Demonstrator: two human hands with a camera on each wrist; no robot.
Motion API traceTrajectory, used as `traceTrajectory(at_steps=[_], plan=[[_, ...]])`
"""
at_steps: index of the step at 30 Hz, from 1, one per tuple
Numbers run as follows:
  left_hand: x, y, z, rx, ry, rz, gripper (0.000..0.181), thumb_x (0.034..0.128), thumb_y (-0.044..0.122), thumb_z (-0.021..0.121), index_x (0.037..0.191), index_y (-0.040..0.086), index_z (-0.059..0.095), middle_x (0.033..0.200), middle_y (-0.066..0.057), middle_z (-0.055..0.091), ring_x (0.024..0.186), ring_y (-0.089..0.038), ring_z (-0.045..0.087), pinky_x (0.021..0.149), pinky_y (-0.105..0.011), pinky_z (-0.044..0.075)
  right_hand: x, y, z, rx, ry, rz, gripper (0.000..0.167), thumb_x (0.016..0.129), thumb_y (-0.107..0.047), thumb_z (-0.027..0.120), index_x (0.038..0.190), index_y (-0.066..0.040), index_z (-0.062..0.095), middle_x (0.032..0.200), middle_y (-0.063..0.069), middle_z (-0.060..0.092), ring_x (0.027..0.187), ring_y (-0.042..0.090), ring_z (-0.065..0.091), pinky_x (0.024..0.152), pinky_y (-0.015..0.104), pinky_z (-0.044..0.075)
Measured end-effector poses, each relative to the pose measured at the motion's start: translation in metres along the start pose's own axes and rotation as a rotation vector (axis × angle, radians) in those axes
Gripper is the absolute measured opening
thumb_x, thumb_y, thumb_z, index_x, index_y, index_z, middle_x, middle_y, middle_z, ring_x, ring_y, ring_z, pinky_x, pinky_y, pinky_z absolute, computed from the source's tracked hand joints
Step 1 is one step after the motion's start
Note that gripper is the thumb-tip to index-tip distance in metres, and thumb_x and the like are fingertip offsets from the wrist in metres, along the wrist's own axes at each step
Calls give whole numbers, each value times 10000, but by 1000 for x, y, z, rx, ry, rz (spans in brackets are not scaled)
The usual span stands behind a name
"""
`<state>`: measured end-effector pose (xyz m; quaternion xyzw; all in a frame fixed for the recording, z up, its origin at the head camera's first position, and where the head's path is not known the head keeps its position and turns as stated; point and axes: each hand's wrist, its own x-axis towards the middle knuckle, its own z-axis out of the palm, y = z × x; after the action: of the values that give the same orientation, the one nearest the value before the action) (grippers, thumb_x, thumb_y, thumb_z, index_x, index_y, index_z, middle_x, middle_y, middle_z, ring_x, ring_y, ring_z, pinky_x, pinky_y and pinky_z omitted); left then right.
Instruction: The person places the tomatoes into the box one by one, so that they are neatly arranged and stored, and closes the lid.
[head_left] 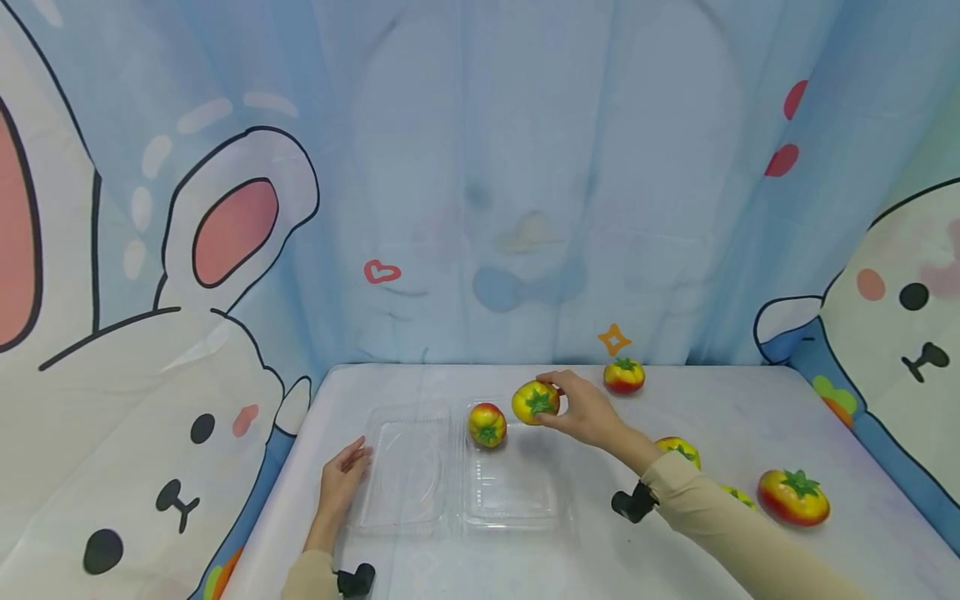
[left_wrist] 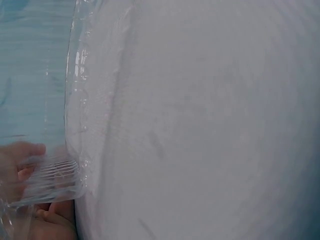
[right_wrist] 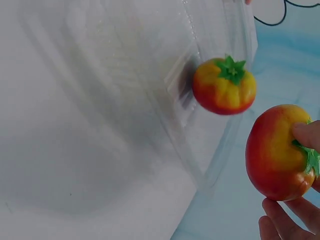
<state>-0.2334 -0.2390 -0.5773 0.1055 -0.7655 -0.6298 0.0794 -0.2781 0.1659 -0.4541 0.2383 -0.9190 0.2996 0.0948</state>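
Clear plastic forms the box on the white-covered desk (head_left: 600, 567), its left half (head_left: 408, 479) and right half (head_left: 510, 496) lying side by side. We locate the first tomato (head_left: 487, 425) inside the right half, toward its far left corner, leafy top uppermost in the right wrist view. The right hand (head_left: 588, 410) grasps a second tomato (head_left: 531, 400) between thumb and fingers, near the far right corner of the same half; we see its green top turned toward the person. The left hand (head_left: 343, 477) is relaxed and grasps nothing, its fingers at the outer edge of the left half. We count further tomatoes on the desk: one at the far edge (head_left: 624, 378), one at the right (head_left: 793, 502), and two (head_left: 679, 450) partly hidden by the right sleeve (head_left: 735, 533). A printed curtain (head_left: 525, 125) stands behind.
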Motion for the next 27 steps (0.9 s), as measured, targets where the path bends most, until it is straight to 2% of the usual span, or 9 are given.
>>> traceTrajectory(at_steps=[7,16,23,27], plan=[[0,2,0,12,5,-1,412,994,97,575,1386,-21,531,1240,-216,617,1099,-263,607,803,-147,513,1,-17,12,-46,-75,-45,576,780,-228,849,1274,-60,606,1194,81,633,986,222,611,872,425,546],[2,1,1,8,20,-12,405,988,94,582,1376,-15,545,1224,-204,622,1038,-168,610,795,-138,511,2,-30,28,-67,-143,-68,581,777,-240,852,1287,-109,606,1197,47,627,1030,213,610,892,450,540],[1,-1,1,15,16,-6,402,991,88,576,1375,-25,542,1224,-216,619,1087,-252,604,802,-143,512,-1,-37,40,-87,-170,-121,583,773,-247,852,1281,-97,608,1173,48,635,977,194,606,850,424,548],[2,-1,1,9,23,8,401,977,68,588,1364,-31,551,1217,-221,625,1061,-226,608,789,-139,510,-1,-39,45,-101,-174,-158,581,764,-248,857,1267,-86,615,1156,44,636,956,185,610,842,399,548]])
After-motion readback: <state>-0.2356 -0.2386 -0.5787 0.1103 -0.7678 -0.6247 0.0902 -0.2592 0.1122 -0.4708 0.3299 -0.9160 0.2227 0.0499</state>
